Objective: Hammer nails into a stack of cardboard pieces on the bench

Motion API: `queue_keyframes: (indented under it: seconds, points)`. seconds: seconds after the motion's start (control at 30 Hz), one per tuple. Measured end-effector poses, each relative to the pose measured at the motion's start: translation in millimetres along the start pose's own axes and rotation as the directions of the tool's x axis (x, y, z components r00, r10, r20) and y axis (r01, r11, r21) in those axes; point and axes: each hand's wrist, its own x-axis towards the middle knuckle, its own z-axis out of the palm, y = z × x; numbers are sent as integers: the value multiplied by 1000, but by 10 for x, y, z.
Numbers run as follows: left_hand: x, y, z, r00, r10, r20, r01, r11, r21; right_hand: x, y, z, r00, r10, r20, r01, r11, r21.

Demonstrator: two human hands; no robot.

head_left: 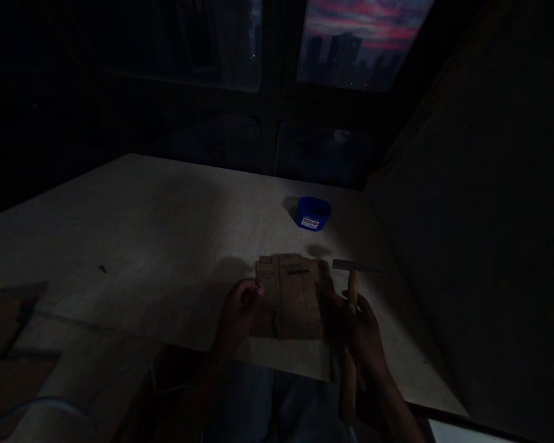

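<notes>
A small wooden block assembly (293, 298) lies on a pale board (166, 246), with a row of dark nails (297, 269) standing near its far edge. My left hand (237, 311) is closed in a pinch at the block's left side, holding a small dark thing that I cannot make out. My right hand (357, 335) is wrapped round the wooden handle of a hammer (352, 289). The hammer's metal head points away from me, just right of the block.
A blue round tin (313, 213) with a white label sits farther back on the board. One loose dark nail (102, 269) lies at the left. An upright panel (480, 246) closes off the right side. Dark windows (360, 43) show a dusk skyline. The room is very dim.
</notes>
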Motion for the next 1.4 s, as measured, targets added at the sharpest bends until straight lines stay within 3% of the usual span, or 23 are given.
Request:
queue_keyframes:
  seconds: [0.1, 0.2, 0.47, 0.57, 0.77, 1.07, 1.4]
  points:
    - [-126, -66, -71, 993, -117, -30, 116, 993, -22, 99, 9, 84, 996, 8, 87, -6, 1000, -23]
    - [-150, -115, -70, 967, -254, 17, 254, 962, -101, 153, 50, 152, 993, 11, 121, -10, 1000, -9]
    - [-52, -67, -83, 941, -335, 55, 339, 918, -205, 183, 64, 236, 998, -8, 61, 5, 999, 50]
    - [-43, -58, -88, 944, -326, 44, 329, 933, -148, 156, 60, 246, 999, 2, 43, -3, 1000, 14]
    - [-42, 0, -20, 981, -194, 8, 194, 981, 7, 127, 54, 244, 998, 38, 44, -38, 999, 11]
    - [-70, 4, 74, 977, -213, -10, 212, 976, -50, 239, 172, 220, 995, 54, 79, -53, 999, -13]
    - [-40, 103, 171, 983, -178, 48, 182, 981, -68, 302, 63, 111, 996, 35, 78, -34, 999, -20]
